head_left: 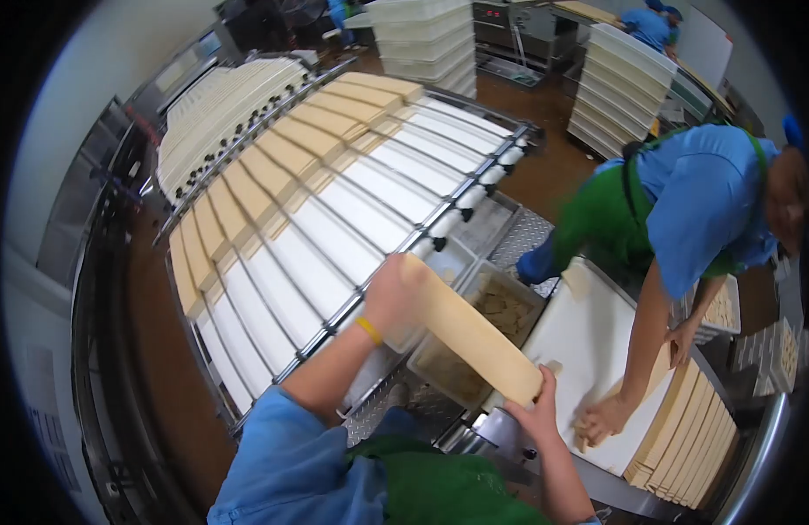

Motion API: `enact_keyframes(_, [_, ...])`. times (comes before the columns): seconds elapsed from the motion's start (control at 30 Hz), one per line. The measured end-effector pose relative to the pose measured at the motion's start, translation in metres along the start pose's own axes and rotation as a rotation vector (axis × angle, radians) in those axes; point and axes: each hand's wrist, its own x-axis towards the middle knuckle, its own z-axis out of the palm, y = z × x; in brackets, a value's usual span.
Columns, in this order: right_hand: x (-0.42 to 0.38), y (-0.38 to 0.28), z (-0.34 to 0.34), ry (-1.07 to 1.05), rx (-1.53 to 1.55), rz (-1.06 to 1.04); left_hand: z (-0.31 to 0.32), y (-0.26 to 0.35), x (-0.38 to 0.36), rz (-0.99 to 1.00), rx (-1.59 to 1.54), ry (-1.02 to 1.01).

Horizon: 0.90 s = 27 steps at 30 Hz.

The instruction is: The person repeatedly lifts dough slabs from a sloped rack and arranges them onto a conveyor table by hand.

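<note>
Between my two hands stretches a long, flat strip of pale yellow dough (476, 337), slanting from upper left to lower right. My left hand (395, 302), slightly blurred, is closed around its upper end near the front rail of the rack. At the lower end, my right hand (537, 407) grips the strip with the thumb on its edge. Several similar dough strips (312, 122) lie side by side on the white belt (404, 162), under the thin metal bars. Another stack of folded dough strips (684, 437) stands at the lower right.
A co-worker (684, 201) in blue and green leans over a white work surface (588, 324) on my right, hands on dough there. Below the strip sit bins with scraps (500, 306). Stacked white crates (619, 87) stand behind. A metal rail (422, 232) with black knobs edges the rack.
</note>
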Motion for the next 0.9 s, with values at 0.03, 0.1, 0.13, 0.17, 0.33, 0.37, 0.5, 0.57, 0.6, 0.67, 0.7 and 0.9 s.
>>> enact_keyframes(0.03, [0.008, -0.013, 0.026, -0.036, 0.165, 0.04, -0.025, -0.024, 0.012, 0.003, 0.001, 0.09])
enact_keyframes(0.1, [0.023, -0.028, 0.073, -0.099, 0.092, -0.043, -0.065, -0.09, 0.033, -0.029, -0.037, 0.24])
enact_keyframes(0.13, [0.03, -0.036, 0.097, -0.128, 0.059, -0.085, -0.08, -0.127, 0.043, -0.063, -0.072, 0.299])
enact_keyframes(0.17, [0.034, -0.053, 0.12, -0.143, -0.023, -0.173, -0.095, -0.152, 0.049, -0.136, -0.088, 0.311])
enact_keyframes(0.33, [0.045, -0.101, 0.227, -0.239, -0.083, -0.142, -0.137, -0.25, 0.09, -0.293, 0.027, 0.201])
enact_keyframes(0.37, [0.049, -0.101, 0.243, -0.223, -0.116, -0.155, -0.139, -0.262, 0.104, -0.251, 0.134, 0.131])
enact_keyframes(0.5, [0.076, -0.127, 0.294, -0.21, -0.223, -0.148, -0.144, -0.318, 0.16, -0.121, 0.268, 0.047])
enact_keyframes(0.57, [0.08, -0.119, 0.31, -0.162, -0.203, -0.153, -0.162, -0.306, 0.156, -0.184, 0.213, -0.031])
enact_keyframes(0.6, [0.084, -0.115, 0.317, -0.137, -0.19, -0.164, -0.169, -0.303, 0.158, -0.211, 0.187, -0.063])
enact_keyframes(0.67, [0.088, -0.114, 0.321, -0.115, -0.216, -0.163, -0.165, -0.324, 0.157, -0.049, 0.171, 0.013])
enact_keyframes(0.7, [0.088, -0.115, 0.323, -0.108, -0.221, -0.17, -0.167, -0.324, 0.153, 0.03, 0.162, 0.046])
enact_keyframes(0.9, [0.1, -0.132, 0.343, -0.137, -0.233, -0.109, -0.168, -0.335, 0.156, 0.056, 0.389, 0.242])
